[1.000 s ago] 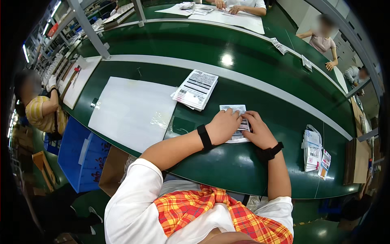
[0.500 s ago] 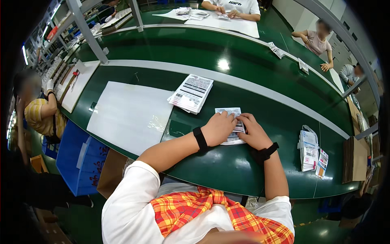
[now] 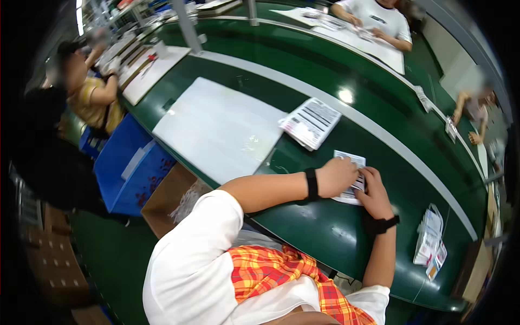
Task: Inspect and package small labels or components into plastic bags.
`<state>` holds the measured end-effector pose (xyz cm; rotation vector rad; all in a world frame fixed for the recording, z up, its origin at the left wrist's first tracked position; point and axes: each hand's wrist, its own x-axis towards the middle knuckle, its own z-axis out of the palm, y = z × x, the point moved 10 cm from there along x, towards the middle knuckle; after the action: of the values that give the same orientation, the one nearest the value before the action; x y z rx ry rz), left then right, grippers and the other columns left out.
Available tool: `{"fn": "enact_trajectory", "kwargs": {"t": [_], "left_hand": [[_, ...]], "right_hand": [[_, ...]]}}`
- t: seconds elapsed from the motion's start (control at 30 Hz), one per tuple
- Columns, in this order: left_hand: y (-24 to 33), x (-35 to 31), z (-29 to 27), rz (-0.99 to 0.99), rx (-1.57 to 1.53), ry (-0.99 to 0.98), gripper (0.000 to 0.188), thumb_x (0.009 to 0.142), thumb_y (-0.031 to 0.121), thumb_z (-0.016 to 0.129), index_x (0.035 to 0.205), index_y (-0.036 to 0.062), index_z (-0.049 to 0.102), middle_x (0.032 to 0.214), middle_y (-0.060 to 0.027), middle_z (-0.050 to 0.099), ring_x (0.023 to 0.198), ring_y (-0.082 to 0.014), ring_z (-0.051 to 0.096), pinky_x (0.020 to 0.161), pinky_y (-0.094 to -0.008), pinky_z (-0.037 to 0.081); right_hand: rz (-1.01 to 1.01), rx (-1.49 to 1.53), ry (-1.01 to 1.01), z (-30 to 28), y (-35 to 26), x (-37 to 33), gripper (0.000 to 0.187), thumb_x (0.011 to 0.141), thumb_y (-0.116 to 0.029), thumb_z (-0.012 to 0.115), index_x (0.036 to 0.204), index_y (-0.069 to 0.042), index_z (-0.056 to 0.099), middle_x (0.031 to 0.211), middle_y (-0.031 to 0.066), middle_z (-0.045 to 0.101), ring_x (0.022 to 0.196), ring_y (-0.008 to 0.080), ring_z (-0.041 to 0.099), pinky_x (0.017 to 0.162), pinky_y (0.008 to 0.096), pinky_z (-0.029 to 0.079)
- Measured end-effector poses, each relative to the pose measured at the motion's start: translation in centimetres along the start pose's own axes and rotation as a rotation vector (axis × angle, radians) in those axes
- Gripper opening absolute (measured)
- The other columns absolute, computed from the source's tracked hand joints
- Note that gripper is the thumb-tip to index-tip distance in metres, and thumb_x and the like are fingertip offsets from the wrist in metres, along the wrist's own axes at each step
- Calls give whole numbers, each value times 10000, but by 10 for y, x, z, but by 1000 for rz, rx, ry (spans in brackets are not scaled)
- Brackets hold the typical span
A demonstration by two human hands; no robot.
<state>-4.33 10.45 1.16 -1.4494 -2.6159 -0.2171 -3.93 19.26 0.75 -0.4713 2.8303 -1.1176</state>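
A flat white printed packet lies on the green table in front of me, partly covered by my hands. My left hand, a black band at its wrist, rests over its left side with fingers curled onto it. From the right, my right hand, also banded in black, grips the packet's right edge. The fingertips of both hands nearly meet on the packet's printed face. Just beyond my left hand sits a stack of similar printed packets.
A white sheet covers the table to the left. Bundled packets lie at the right. A blue bin and a cardboard box stand below the left edge. Across a pale rail, other people work.
The whole view has swung, so the table and things on it appear tilted and mostly further right. Both hands stay on the packet, with little visible change in their grip.
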Motion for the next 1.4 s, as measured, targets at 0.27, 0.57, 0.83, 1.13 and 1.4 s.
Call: {"fn": "enact_trajectory", "kwargs": {"t": [0.27, 0.57, 0.83, 1.13, 1.4], "left_hand": [[10, 7, 8, 5, 7, -23, 313, 841, 156, 643, 1121, 21, 682, 1159, -148, 640, 1076, -310, 587, 865, -392, 497], [7, 9, 14, 14, 32, 30, 325, 831, 194, 657, 1106, 26, 695, 1143, -132, 648, 1071, -297, 579, 865, -379, 482], [7, 11, 15, 19, 28, 24, 318, 826, 188, 653, 1096, 26, 699, 1137, -130, 649, 1060, -288, 577, 847, -374, 484], [9, 10, 14, 31, 23, 39, 309, 836, 186, 646, 1092, 21, 700, 1127, -135, 651, 1053, -298, 574, 843, -378, 486], [10, 10, 11, 27, 18, 36, 318, 832, 185, 652, 1095, 13, 698, 1119, -141, 649, 1059, -298, 569, 841, -378, 484]], "right_hand": [[50, 2, -31, -1, 3, -9, 566, 775, -5, 620, 1330, -20, 512, 1396, 146, 458, 1132, 309, 580, 883, 314, 505], [68, -4, -26, 0, 11, -2, 576, 781, 0, 615, 1346, -18, 503, 1419, 142, 450, 1147, 307, 574, 892, 317, 502], [58, -23, -11, -2, 11, -4, 567, 792, -4, 624, 1345, -19, 503, 1420, 135, 453, 1136, 302, 580, 898, 314, 502], [35, -24, 12, -3, 8, -6, 558, 799, 1, 625, 1343, -21, 505, 1419, 133, 457, 1106, 287, 590, 876, 310, 505], [71, -32, 0, -3, 8, -6, 561, 798, 1, 630, 1344, -17, 504, 1420, 138, 456, 1089, 289, 594, 875, 308, 505]]}}
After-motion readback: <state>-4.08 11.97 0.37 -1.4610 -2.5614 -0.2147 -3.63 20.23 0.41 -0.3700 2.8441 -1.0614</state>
